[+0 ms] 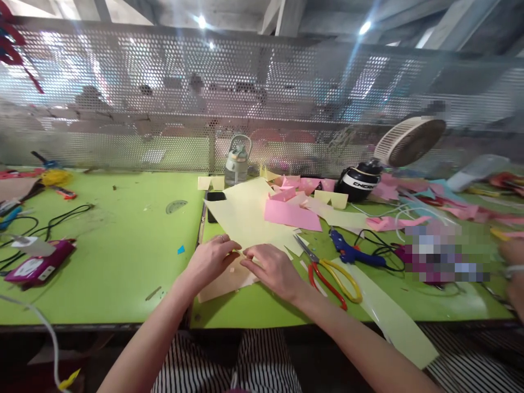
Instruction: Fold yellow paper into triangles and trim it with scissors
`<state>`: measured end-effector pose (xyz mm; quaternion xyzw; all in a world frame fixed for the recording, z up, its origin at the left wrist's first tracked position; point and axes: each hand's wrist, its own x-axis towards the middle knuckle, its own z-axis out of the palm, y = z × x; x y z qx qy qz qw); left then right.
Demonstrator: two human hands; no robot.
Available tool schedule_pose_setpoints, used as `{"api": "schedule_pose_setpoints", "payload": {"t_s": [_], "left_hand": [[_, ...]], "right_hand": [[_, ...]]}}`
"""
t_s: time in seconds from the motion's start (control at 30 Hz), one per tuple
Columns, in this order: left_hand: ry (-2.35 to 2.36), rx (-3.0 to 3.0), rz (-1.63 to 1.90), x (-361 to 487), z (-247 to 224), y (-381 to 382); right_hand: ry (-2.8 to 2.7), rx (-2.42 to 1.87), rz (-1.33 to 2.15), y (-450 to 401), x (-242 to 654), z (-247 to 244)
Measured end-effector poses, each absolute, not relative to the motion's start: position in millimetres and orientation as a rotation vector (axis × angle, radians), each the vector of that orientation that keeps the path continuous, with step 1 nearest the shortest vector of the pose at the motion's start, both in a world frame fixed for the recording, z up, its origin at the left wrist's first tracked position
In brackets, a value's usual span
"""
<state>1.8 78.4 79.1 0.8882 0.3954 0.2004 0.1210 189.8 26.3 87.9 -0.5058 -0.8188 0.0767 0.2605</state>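
Observation:
Both hands meet over the paper near the table's front edge. My left hand [213, 255] has its fingers bent together, with a ring on one of them. My right hand [272, 268] is curled, thumb and forefinger close to the left fingertips. Between them a small yellowish piece seems to be pinched, mostly hidden by the fingers. Below lies a peach sheet [216, 284]. Behind the hands pale yellow sheets [249, 213] overlap, with a pink sheet [292, 215] on their right. Scissors [315, 261] with red and yellow handles lie open to the right of my right hand.
A blue glue gun [354, 254] lies right of the scissors. Farther back stand a bottle [237, 164] and a fan [360, 180]; a phone [215, 205] lies near the bottle. A purple power strip [41, 265] is at left. Another person's hand [514, 256] shows at the right edge.

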Motion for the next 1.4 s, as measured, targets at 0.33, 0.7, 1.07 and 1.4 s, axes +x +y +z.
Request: {"api": "schedule_pose_setpoints", "payload": {"t_s": [0.33,0.7,1.07,1.4], "left_hand": [[1.737,2.123,1.43,-58,97,81],[1.636,1.778,1.818,-72,77,99],[1.611,1.809,1.818,-78,74,104],[1.462,1.761,1.904,-76,72,104]], "right_hand": [[-2.249,-1.686,0.039,32,228,86],[-2.476,-1.803,-0.021,96,239,78],[-2.099,-2.004,0.02,119,265,96],[-2.55,-1.512,0.557,71,198,91]]}}
